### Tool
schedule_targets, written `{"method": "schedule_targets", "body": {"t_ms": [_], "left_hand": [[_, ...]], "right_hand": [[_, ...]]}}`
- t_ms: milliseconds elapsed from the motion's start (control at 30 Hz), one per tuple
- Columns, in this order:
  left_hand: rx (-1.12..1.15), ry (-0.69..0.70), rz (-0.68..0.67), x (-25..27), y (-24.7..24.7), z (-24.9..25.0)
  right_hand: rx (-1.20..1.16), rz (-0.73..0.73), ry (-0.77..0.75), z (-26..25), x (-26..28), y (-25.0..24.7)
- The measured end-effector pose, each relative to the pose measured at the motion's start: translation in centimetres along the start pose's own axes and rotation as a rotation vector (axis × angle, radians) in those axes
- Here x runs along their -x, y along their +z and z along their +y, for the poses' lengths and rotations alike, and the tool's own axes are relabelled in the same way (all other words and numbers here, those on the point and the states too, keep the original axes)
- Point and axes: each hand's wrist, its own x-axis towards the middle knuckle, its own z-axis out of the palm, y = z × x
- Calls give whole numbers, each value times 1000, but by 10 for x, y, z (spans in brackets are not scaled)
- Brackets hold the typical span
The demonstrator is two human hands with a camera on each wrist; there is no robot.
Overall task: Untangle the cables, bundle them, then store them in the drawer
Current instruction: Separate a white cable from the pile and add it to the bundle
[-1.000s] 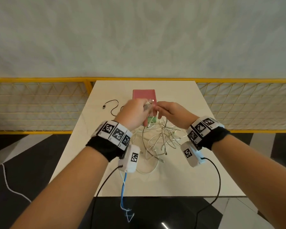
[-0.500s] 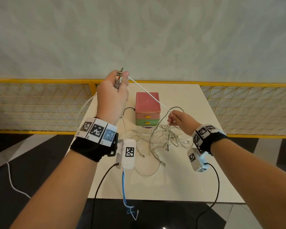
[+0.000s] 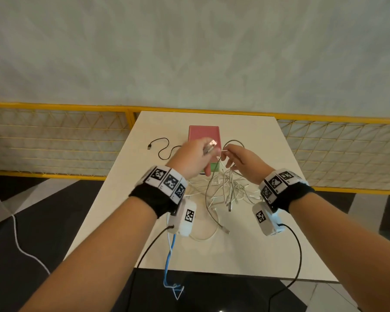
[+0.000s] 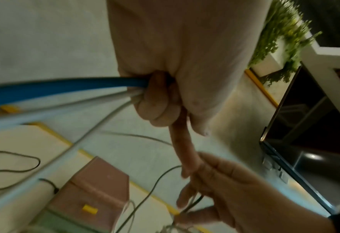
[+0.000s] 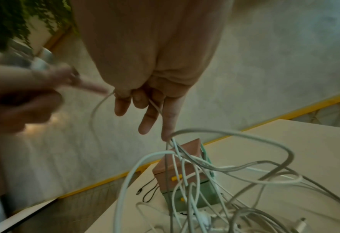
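Observation:
A tangle of white and grey cables (image 3: 225,190) lies mid-table in front of a small drawer box (image 3: 204,132) with a pink top and a green lower drawer. My left hand (image 3: 208,152) grips the metal USB plug (image 3: 210,145) of a white cable, above the box. In the left wrist view the fist (image 4: 157,100) is curled round cable strands, index finger out. Right beside it, my right hand (image 3: 225,154) pinches the same white cable (image 5: 97,110) between thumb and forefinger; its other fingers (image 5: 147,124) hang loosely, with strands trailing down to the tangle (image 5: 205,181).
A black cable (image 3: 162,149) lies loose on the white table (image 3: 268,244), left of the box. A yellow mesh railing (image 3: 54,140) runs behind the table. Dark floor lies on both sides. A white cord (image 3: 16,239) crosses the floor at left.
Half a second ago my left hand was raised high, pulling the white cable taut. It has come back down beside the right hand, and the cable between them is now short.

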Motion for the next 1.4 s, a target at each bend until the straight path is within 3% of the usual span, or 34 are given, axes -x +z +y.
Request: {"method": "schedule_targets", "body": {"t_ms": [300, 400, 533, 733, 800, 867, 967, 1100, 1200, 1300, 1400], "left_hand": [[66, -52, -152, -4, 9, -4], [97, -15, 52, -3, 6, -1], [203, 58, 359, -4, -26, 8], [134, 42, 452, -9, -51, -3], [168, 12, 433, -4, -50, -2], [204, 49, 324, 3, -43, 4], [76, 104, 72, 6, -19, 15], [-56, -47, -96, -5, 14, 9], [8, -109, -42, -10, 17, 0], [16, -57, 141, -13, 1, -1], [86, -13, 240, -12, -13, 1]], "right_hand": [[-90, 74, -57, 0, 11, 2], [-116, 62, -32, 6, 8, 5], [17, -30, 106, 38, 17, 7], [-78, -24, 178, 50, 20, 8], [-153, -24, 257, 44, 16, 5], [-168, -43, 250, 38, 14, 3], [-94, -67, 147, 23, 9, 0], [-38, -16, -41, 5, -3, -1], [11, 18, -82, 8, -8, -4], [-4, 22, -15, 21, -6, -4], [-9, 12, 37, 33, -3, 0]]}}
